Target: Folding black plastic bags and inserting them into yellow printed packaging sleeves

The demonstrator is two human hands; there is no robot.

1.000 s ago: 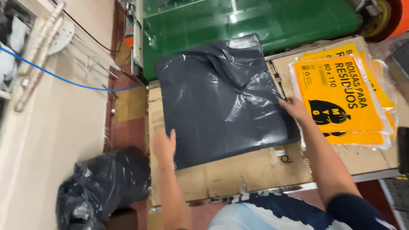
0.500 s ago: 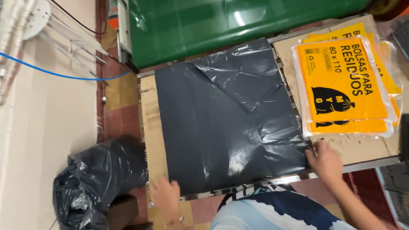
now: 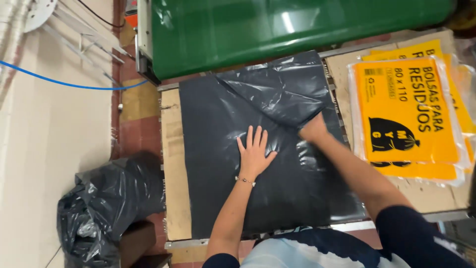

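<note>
A large black plastic bag (image 3: 223, 198) lies flat on a cardboard-covered table (image 3: 174, 168), its far right corner folded over toward the middle. My left hand (image 3: 254, 152) presses flat on the bag's centre, fingers spread. My right hand (image 3: 313, 130) sits at the lower edge of the folded flap (image 3: 282, 89), fingers curled on or under the plastic; whether it grips the flap I cannot tell.
A stack of yellow printed packets (image 3: 411, 119) in clear wrap lies to the right on the table. A green machine housing (image 3: 277, 27) runs along the far side. A stuffed black bag (image 3: 104, 203) sits on the floor at left, near a blue cable (image 3: 59, 82).
Both hands came in from the bag's near corners to its middle. The left hand now presses flat at the centre, and the right hand has reached the folded flap.
</note>
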